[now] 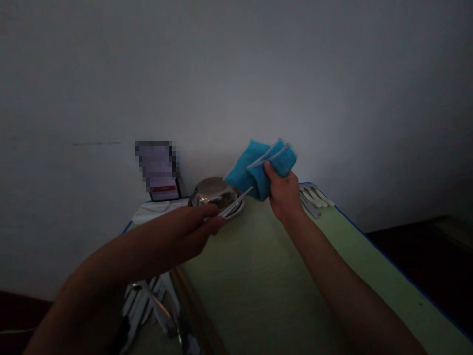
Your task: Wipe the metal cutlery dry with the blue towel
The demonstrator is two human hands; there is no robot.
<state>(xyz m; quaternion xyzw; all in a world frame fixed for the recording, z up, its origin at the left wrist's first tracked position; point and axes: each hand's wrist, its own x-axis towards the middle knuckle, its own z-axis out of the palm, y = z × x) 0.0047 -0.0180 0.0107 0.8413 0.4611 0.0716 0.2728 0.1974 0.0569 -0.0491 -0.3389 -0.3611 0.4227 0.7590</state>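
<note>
Nearest, at the lower left, a heap of cutlery (148,305) is seen beside a brown strip (192,305), too dim to be sorted into pieces. Beyond it the green table (266,286) is spread out, edged in blue.

Over the table's near part the left hand (192,222) is closed on a slim metal utensil (236,201). Its handle end is pinched between thumb and fingers, and the free end is pointed up and to the right, toward the cloth. Whether it is a knife, fork or spoon cannot be told in this light. It is judged light, stiff and smooth, so likely slippery if wet. A grip on the handle, as here, is thought safest, with the rest of its length left bare.

A little farther on, the right hand (284,195) is clamped on a folded blue cloth (258,165), which is held up clear of the table. The cloth is judged soft, light and easily bunched, and best taken by its folded bulk, as it is, with the thumb pressed on the front. The two hands are apart. The utensil's tip is found just at the cloth's lower edge, though whether they touch cannot be told.

Behind the hands a metal bowl (210,190) is set by the wall (236,74), with a white sheet (155,210) and a blurred-out box (158,170) to its left. More cutlery is laid out as a far row (314,197) at the table's far right corner, just behind the right hand.
</note>
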